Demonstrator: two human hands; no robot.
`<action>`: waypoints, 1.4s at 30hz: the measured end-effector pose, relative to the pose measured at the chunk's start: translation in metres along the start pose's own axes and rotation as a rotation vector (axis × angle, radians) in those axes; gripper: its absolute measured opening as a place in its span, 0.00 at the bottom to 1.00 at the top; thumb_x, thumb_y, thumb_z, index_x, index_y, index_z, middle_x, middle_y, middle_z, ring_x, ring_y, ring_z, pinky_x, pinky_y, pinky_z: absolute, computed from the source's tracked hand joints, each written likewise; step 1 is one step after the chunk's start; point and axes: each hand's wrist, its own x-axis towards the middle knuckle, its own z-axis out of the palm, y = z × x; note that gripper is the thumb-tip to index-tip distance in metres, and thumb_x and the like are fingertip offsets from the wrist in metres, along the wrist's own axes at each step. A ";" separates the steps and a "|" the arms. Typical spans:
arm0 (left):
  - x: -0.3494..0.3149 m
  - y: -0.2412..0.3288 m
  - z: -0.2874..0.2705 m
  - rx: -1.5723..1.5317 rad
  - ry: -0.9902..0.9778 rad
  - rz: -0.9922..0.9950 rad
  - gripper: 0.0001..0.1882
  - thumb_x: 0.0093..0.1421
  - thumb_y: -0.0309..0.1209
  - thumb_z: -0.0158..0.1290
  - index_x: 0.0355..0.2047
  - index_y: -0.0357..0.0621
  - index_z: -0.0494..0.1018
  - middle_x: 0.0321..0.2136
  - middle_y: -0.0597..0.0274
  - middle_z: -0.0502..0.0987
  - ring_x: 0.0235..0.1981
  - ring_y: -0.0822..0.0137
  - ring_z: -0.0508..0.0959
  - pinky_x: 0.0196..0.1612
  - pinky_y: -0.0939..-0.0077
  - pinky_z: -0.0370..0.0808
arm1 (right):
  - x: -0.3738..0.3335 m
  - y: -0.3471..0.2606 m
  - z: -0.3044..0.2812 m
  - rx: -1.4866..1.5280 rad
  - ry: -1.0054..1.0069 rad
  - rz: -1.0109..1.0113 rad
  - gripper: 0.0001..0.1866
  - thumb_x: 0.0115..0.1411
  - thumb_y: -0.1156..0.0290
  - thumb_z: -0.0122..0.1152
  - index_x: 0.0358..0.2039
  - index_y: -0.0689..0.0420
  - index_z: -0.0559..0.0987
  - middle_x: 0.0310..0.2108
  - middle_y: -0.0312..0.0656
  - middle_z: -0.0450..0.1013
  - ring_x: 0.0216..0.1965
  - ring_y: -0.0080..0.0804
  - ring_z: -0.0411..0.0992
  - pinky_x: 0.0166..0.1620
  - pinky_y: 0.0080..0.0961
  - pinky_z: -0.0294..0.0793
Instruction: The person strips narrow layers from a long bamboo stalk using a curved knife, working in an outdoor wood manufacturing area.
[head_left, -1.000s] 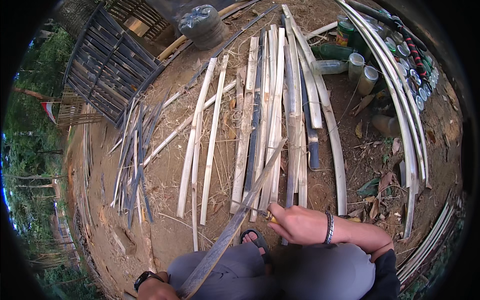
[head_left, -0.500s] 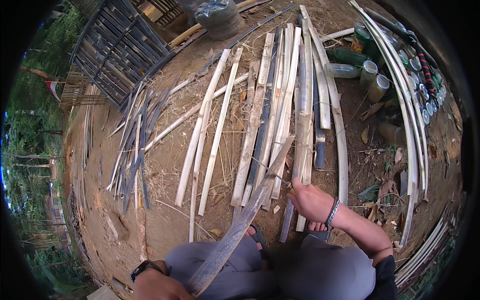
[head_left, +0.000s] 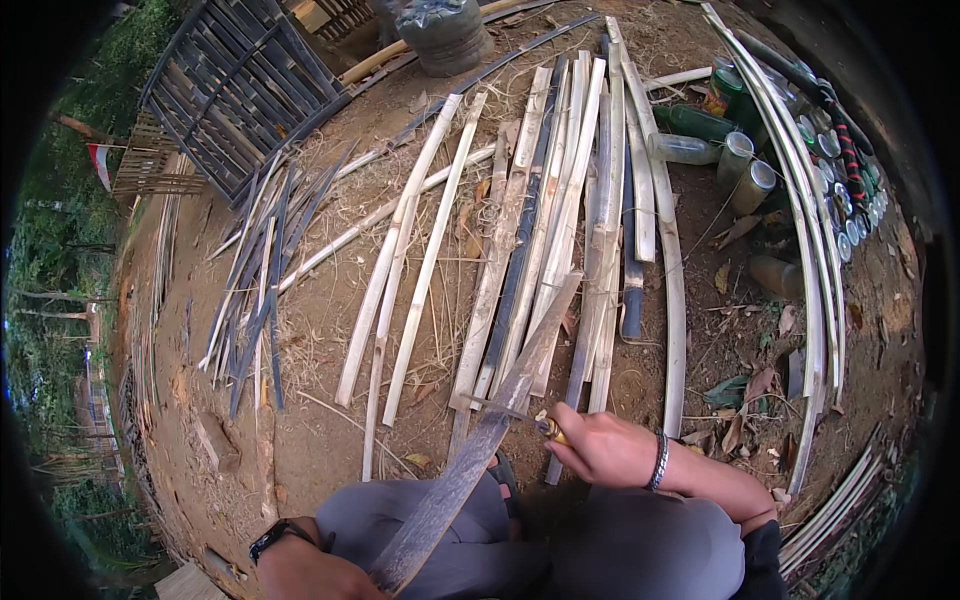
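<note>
A flat, greyish bamboo slat [head_left: 455,490] slants up and away across my lap. My left hand [head_left: 315,570], with a dark watch at its wrist, is closed around the slat's near end; some of its fingers are out of the picture. In my right hand [head_left: 592,443] is a knife [head_left: 549,428] with a yellowish handle. Its thin blade lies across the slat about midway along its length, touching it. A chain bracelet circles my right wrist.
Split bamboo strips [head_left: 540,220] lie spread on the dirt ahead. Thin dark strips [head_left: 262,280] are heaped at the left. Glass jars and bottles [head_left: 735,160] stand at the right behind long bent strips [head_left: 800,200]. A slatted panel [head_left: 235,85] leans at the far left.
My right hand has drawn the knife nearer and slightly left along the slat, toward my body. My left hand keeps its hold on the near end.
</note>
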 end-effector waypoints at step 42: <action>-0.010 -0.009 -0.031 -0.028 0.128 0.157 0.15 0.61 0.40 0.54 0.25 0.41 0.79 0.12 0.74 0.60 0.14 0.77 0.64 0.23 0.80 0.62 | 0.074 0.166 0.008 -0.173 0.290 0.319 0.13 0.55 0.74 0.49 0.26 0.73 0.75 0.31 0.66 0.71 0.33 0.61 0.75 0.38 0.43 0.77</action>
